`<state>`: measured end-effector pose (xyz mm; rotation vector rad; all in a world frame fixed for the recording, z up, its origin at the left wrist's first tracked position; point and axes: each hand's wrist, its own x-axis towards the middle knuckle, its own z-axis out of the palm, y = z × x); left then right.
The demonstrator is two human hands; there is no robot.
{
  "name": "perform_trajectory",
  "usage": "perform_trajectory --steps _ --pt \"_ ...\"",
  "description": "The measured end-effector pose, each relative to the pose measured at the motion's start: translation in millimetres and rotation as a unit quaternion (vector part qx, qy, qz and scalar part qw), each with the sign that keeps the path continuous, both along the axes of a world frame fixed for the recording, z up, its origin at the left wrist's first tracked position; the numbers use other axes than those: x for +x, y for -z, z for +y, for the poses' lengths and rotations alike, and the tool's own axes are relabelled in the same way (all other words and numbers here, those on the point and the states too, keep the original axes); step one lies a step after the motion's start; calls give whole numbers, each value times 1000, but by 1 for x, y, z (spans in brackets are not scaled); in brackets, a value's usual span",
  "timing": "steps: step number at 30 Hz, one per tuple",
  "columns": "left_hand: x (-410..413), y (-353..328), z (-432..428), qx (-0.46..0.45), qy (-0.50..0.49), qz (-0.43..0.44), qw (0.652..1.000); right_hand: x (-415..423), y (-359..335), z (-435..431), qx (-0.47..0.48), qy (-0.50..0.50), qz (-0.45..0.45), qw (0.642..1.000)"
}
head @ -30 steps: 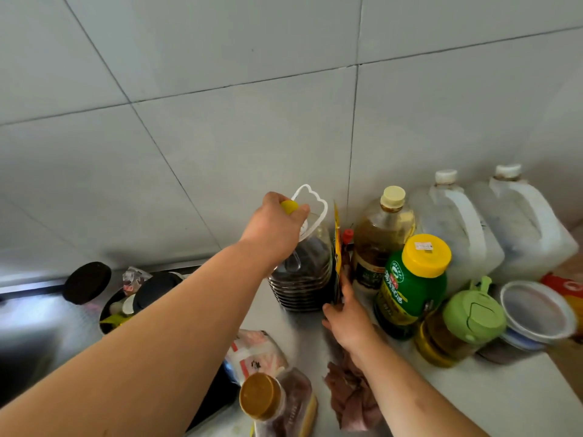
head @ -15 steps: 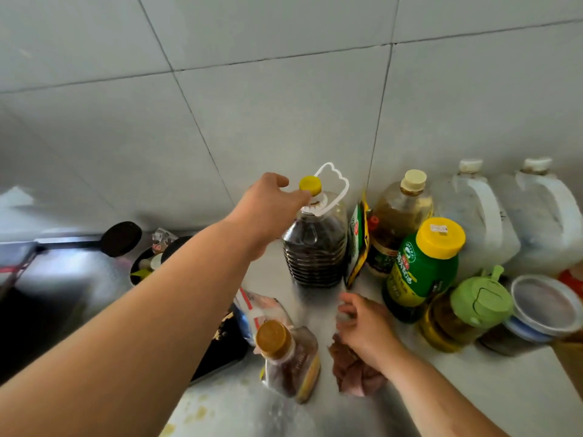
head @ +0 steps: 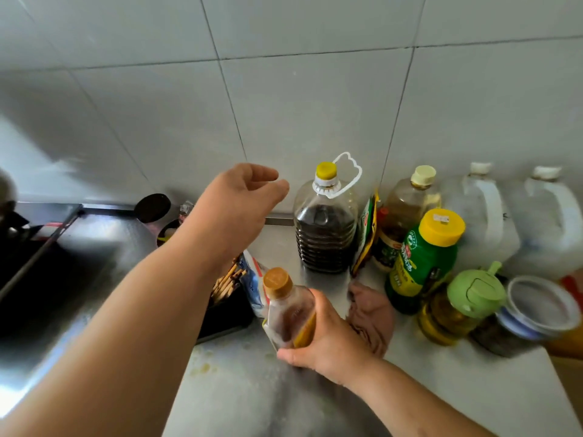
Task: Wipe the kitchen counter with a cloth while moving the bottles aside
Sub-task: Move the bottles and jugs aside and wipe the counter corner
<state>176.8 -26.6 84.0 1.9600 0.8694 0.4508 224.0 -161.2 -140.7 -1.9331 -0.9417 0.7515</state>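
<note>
My left hand (head: 239,203) hovers open in the air, just left of a large dark-liquid bottle (head: 325,238) with a yellow cap that stands against the tiled wall. My right hand (head: 328,342) grips a small brown-capped bottle (head: 288,307) low on the steel counter (head: 252,389). A crumpled brownish cloth (head: 370,313) lies on the counter right beside that hand, untouched. To the right stand an amber oil bottle (head: 407,212), a green bottle with a yellow cap (head: 422,263) and a green-lidded oil jar (head: 457,307).
Two white jugs (head: 492,222) stand at the back right, a lidded tub (head: 533,313) in front of them. A flat sachet (head: 367,234) leans between bottles. A black tray of sticks (head: 227,298) and a plastic bag (head: 252,279) lie left, beside a sink (head: 47,279).
My left hand let go of the large bottle's cap and drew back to the left. My right hand left the cloth and took hold of the small brown-capped bottle.
</note>
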Motion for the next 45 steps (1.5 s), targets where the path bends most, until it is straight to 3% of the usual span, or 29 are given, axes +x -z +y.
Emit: perform_trajectory --steps 9,13,16,21,27,31,34,37,41,45 --pt "5 19 -36 -6 59 -29 998 39 -26 -38 33 155 -69 985" --pt "18 36 -52 -20 130 27 991 52 -40 -53 68 227 -80 968" --pt "29 50 -67 -31 194 96 976 51 -43 -59 59 246 -102 962" --pt "42 80 -77 -44 181 50 981 46 -32 -59 30 234 -75 969" --pt "39 95 -61 -33 92 14 995 49 5 -56 -158 195 -76 965" --pt "41 90 -54 18 98 24 995 43 26 -59 -141 125 -80 979" --pt "41 96 -52 53 93 51 993 46 36 -69 -283 64 -110 951" --pt "42 104 -51 42 79 51 995 48 41 -86 -366 71 -108 922" --pt "55 117 -64 4 75 28 997 50 44 -108 -411 98 -120 898" --pt "75 127 -83 -14 61 1 998 50 45 -119 -406 108 -101 902"
